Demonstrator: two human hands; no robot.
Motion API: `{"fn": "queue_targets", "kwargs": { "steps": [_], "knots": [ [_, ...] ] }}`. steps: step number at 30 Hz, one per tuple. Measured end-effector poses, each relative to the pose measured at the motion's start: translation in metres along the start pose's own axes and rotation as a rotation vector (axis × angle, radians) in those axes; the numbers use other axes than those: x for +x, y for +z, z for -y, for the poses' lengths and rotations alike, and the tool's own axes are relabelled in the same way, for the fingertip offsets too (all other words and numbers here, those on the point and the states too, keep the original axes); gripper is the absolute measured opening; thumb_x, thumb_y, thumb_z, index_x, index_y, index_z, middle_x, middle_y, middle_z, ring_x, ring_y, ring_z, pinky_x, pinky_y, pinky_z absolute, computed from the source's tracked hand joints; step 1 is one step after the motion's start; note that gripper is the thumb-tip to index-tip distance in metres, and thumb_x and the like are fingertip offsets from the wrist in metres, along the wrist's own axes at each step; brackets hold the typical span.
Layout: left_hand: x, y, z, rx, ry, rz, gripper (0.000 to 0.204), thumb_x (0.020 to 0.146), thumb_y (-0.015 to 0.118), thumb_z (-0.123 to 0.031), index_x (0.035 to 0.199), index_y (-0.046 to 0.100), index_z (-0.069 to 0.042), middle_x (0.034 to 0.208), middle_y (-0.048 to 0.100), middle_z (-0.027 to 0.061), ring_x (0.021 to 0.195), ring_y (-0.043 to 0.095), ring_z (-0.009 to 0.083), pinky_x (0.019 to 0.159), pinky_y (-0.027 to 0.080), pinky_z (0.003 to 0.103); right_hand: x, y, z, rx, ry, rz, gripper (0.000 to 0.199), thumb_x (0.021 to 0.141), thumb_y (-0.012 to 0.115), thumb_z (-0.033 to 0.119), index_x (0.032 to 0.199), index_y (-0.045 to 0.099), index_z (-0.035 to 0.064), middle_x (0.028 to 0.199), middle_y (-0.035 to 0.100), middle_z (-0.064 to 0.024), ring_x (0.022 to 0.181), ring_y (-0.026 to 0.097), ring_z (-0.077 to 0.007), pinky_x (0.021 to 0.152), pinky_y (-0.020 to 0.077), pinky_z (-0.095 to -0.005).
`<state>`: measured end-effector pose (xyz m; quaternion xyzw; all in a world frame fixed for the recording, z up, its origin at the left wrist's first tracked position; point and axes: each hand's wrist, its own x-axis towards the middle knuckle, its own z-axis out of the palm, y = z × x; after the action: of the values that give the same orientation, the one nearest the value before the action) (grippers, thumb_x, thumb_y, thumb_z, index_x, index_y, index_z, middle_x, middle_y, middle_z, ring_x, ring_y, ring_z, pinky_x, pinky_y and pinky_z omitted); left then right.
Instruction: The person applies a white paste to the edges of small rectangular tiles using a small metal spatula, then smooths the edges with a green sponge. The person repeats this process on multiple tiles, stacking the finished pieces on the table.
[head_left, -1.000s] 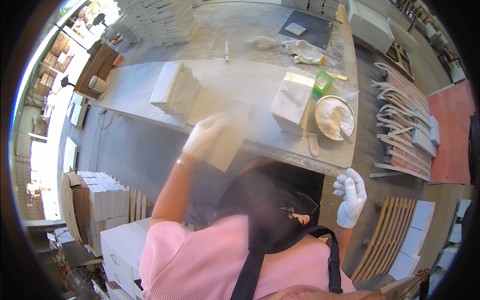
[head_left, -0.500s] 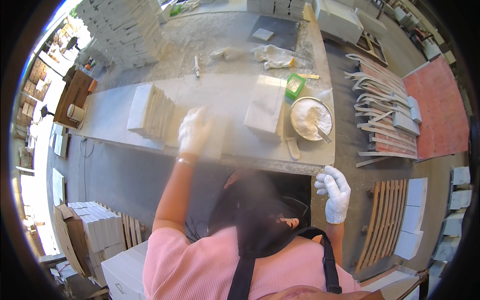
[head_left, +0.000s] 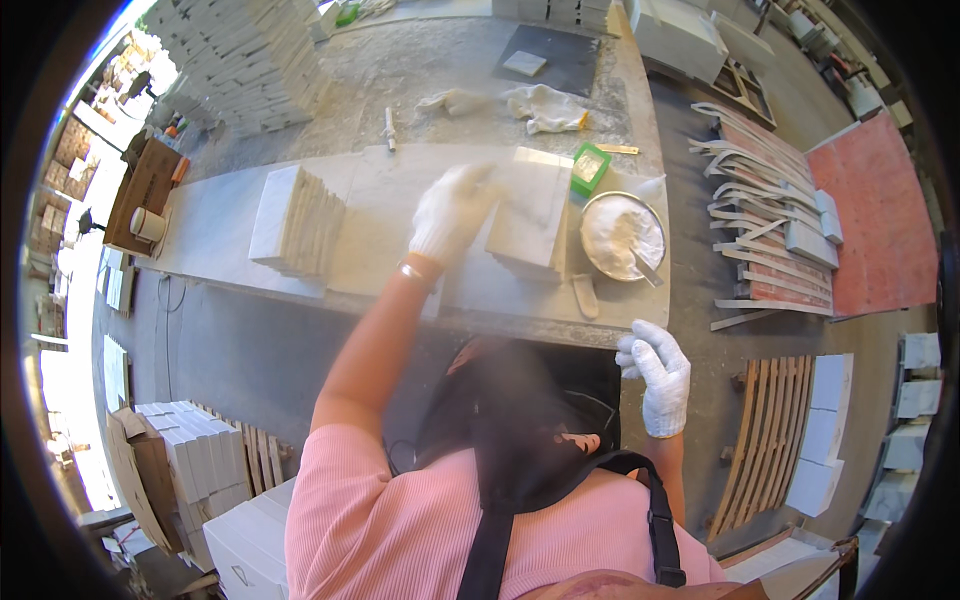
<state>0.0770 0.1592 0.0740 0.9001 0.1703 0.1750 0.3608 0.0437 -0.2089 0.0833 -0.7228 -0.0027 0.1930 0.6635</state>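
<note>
My left hand (head_left: 452,212), in a white knit glove, is over the bench just left of a stack of white marble-like tiles (head_left: 530,210). Motion smears its fingers, so I cannot make out their grip or whether they touch the stack. Another stack of similar tiles (head_left: 290,225) stands farther left. Near the bench's front right corner, my right hand (head_left: 662,385), also gloved, hovers with fingers loosely bent and the thumb apart; nothing shows in it. A round bowl of white powder (head_left: 622,237) with a scoop in it sits right of the nearer stack.
Beside the bowl lie a green box (head_left: 590,168) and a small pale block (head_left: 585,297). Farther back are loose gloves (head_left: 545,108), a white marker-like stick (head_left: 389,130) and a dark mat (head_left: 548,58). A slatted rack (head_left: 765,210) and a wooden pallet (head_left: 770,440) flank the bench's right side.
My left hand has swung right and away from me, from beside the left stack toward the right one. My right hand has shifted slightly left and up.
</note>
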Motion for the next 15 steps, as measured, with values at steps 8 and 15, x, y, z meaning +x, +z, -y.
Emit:
{"fn": "queue_targets", "kwargs": {
  "steps": [8,15],
  "knots": [
    [-0.036,-0.017,0.010,-0.381,-0.045,-0.012,0.050,0.098,0.071,-0.025,0.142,0.064,-0.002,0.137,0.069,0.0149,0.129,0.064,0.0242,0.109,0.050,0.037,0.018,-0.008,0.002,-0.030,-0.013,-0.090,0.035,0.100,0.069,0.010,0.133,0.068,-0.0018,0.112,0.076,-0.0083,0.092,0.071,-0.0134,0.074,0.0557,-0.0262],
    [-0.073,-0.005,-0.016,-0.317,0.021,0.128,0.073,0.082,0.087,-0.023,0.147,0.060,-0.004,0.151,0.060,0.0162,0.139,0.057,0.0279,0.115,0.045,0.040,0.076,-0.010,0.008,-0.671,-0.571,-0.258,0.029,0.092,0.079,0.010,0.121,0.076,0.0080,0.119,0.074,-0.0101,0.109,0.071,-0.0251,0.098,0.0548,-0.0359]
  ]
}}
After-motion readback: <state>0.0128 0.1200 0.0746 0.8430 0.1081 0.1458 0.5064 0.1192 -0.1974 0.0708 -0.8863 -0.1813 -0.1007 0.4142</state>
